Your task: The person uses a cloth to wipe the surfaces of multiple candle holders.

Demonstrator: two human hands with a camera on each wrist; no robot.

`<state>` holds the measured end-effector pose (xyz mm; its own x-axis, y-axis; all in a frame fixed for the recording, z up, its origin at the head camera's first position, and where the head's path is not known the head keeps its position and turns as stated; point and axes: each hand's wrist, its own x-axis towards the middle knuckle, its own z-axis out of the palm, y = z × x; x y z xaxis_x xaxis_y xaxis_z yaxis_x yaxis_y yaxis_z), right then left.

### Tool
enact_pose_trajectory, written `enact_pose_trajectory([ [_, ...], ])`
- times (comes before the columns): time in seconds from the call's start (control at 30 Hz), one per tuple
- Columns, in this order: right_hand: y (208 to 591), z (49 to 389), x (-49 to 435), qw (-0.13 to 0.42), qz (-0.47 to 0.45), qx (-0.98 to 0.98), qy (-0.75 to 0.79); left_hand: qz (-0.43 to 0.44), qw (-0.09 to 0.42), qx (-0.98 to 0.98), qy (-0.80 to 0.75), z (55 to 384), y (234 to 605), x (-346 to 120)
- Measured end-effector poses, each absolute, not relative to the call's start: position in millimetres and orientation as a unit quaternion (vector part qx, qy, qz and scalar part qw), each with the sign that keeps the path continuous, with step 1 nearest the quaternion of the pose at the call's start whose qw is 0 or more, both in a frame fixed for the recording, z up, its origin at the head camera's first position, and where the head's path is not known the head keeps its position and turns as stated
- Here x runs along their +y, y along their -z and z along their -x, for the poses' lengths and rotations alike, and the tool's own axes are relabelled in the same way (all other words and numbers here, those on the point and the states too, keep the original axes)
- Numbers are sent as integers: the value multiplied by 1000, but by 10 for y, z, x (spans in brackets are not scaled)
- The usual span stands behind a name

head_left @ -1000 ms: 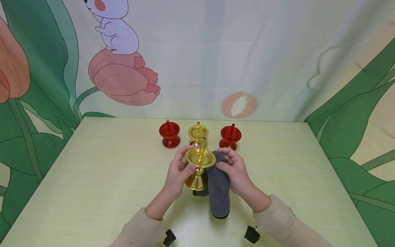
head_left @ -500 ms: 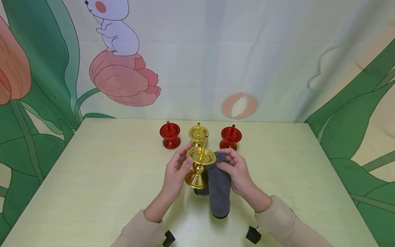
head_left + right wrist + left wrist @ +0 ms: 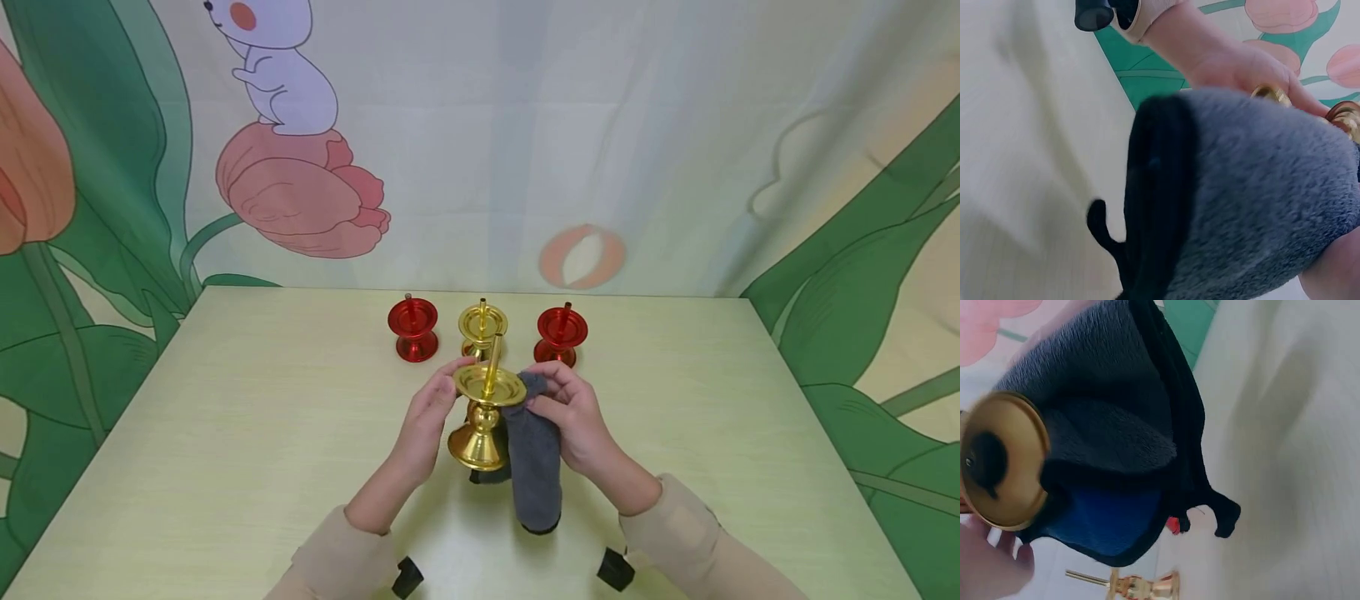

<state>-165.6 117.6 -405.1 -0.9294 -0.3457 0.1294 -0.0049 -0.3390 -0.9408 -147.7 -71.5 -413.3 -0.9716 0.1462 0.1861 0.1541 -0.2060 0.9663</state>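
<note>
A shiny gold candle holder with a dish and an upright spike is held up over the table, leaning slightly. My left hand holds it by the left side of the dish, fingers behind and thumb at the rim. My right hand pinches a grey plush cloth against the right side of the dish. The cloth hangs down in a fold beside the stem. In the left wrist view the holder's hollow base faces the camera, and the cloth's black edging and blue inner side show.
At the back of the pale table stand a red candle holder, a smaller-looking gold one partly hidden by the held one, and another red one. Behind hangs a printed curtain.
The held candle holder rose a little, then sank back slightly, turning as it moved. My left thumb shifted from the dish's front to its left side. My right hand and the cloth hardly moved.
</note>
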Motion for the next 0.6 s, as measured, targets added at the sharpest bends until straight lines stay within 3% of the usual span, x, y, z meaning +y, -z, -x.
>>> enact_pose_trajectory([
  [0.2,4066,1673,1192,78,134,595,789,69,97,-697,708,1456,4125,-712],
  [0.3,4089,1677,1180,64,131,614,775,73,116,-742,657,1422,4121,-694],
  [0.6,4110,1683,1158,52,131,645,751,76,45,-770,632,1459,4108,-711],
])
